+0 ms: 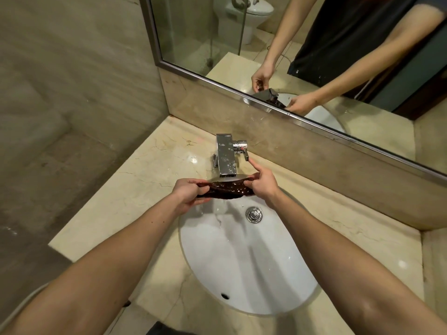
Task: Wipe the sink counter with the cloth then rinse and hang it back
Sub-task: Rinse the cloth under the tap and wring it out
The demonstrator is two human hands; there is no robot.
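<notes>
- Over the 12 o'clock end of the white sink (242, 262), just under the chrome faucet (226, 155), a dark brown cloth (223, 189) is stretched out, wet and glistening, clear of the marble bench (135, 180).
- The left hand (187, 193) has the cloth's 9 o'clock end, its grip pinching the fabric between thumb and curled fingers.
- The right hand (262, 181) has the 3 o'clock end, grip likewise pinching the cloth. Its index finger points toward the faucet's lever (245, 155) at 11 o'clock; I cannot tell if they touch.
- The drain (254, 214) sits in the basin at 5 o'clock of the cloth.
- The mirror (314, 44), up at 1 o'clock, reflects both hands and the cloth.
</notes>
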